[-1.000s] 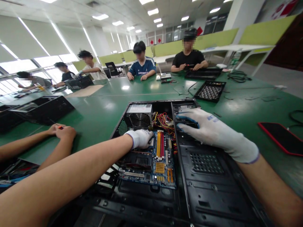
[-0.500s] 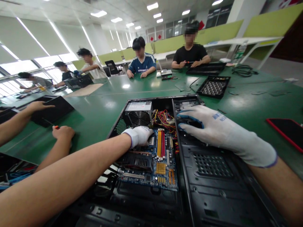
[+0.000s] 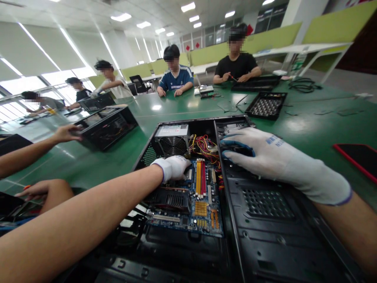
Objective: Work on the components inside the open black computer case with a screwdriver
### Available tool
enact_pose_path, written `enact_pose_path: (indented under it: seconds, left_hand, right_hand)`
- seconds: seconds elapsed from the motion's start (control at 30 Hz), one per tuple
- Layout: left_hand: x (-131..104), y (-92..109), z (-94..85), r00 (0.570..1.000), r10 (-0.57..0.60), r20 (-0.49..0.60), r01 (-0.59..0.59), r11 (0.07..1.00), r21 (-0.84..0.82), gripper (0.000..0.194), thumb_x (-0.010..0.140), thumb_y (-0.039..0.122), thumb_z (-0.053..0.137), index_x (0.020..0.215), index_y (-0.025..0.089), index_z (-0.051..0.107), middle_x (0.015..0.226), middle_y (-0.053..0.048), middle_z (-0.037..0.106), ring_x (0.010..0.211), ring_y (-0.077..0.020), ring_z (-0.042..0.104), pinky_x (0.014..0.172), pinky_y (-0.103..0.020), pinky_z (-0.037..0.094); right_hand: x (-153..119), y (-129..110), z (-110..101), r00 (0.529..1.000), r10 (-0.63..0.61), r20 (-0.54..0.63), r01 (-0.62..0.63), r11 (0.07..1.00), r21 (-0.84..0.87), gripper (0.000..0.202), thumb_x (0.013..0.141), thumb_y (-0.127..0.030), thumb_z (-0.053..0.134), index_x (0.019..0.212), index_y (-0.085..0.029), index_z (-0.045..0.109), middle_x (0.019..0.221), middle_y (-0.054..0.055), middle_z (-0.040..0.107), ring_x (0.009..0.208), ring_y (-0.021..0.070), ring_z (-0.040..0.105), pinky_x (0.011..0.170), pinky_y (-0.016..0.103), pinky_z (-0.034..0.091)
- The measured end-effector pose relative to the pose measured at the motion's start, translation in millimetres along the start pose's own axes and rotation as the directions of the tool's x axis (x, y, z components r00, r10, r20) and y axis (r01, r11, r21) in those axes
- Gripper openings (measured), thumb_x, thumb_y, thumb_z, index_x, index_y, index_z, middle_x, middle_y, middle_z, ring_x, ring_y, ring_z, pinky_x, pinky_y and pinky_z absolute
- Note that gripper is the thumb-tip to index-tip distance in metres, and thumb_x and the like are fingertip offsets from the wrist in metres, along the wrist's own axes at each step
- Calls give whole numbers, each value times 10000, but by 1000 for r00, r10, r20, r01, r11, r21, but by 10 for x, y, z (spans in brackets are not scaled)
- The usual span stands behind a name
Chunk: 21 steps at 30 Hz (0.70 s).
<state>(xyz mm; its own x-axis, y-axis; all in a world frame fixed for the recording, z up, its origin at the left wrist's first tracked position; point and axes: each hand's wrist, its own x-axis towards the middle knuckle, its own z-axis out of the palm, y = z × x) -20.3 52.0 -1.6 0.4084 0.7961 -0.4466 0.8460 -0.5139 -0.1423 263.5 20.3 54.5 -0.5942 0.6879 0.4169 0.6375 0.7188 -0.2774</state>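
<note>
An opened black computer case [image 3: 253, 232] lies in front of me with a blue motherboard [image 3: 184, 222] inside. My left hand [image 3: 176, 167], in a white glove, reaches in at the socket area, left of the yellow and red memory slots [image 3: 200, 177]. Its fingers are bent down and closed; what they hold, if anything, is hidden. Just beyond it sits the power supply [image 3: 172, 139], with a bundle of coloured cables [image 3: 204, 145] alongside. Over the drive bay, my right hand [image 3: 259, 153] rests on the case's metal frame, thumb and fingers apart. Its glove has blue fingertips.
At left a co-worker's hand [image 3: 69, 133] touches another black case [image 3: 110, 127]. A black tray [image 3: 266, 106] with round shapes lies beyond my case. A red-edged black panel [image 3: 357, 157] is at right. Several people sit around the green table [image 3: 309, 129].
At left, the co-worker's black panel has moved away from the middle and another case now stands there. That co-worker's other hand has drawn back lower left. My own hands have barely moved.
</note>
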Motion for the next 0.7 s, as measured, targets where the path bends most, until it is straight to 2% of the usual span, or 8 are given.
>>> enact_pose_path:
  seconds: [0.5,0.7]
  left_hand:
    - [-7,0,-1,1000,10,5,-10,1000,0,520,831,364,794,1303,175,688,1309,-145,723,1181,-315,698,993,-365,560]
    - [7,-11,17,1000,-1,-2,1,1000,8,528,823,374,798,1301,184,684,1291,-131,729,1181,-304,695,986,-346,551]
  right_hand:
    - [1,7,-3,1000,-14,2,14,1000,-2,443,996,-555,526,1242,-258,745,1290,63,730,1214,301,653,1068,463,513]
    - [11,-22,-30,999,-25,31,24,1000,16,451,1000,-534,540,1242,-213,744,1268,87,732,1190,302,654,1046,474,509]
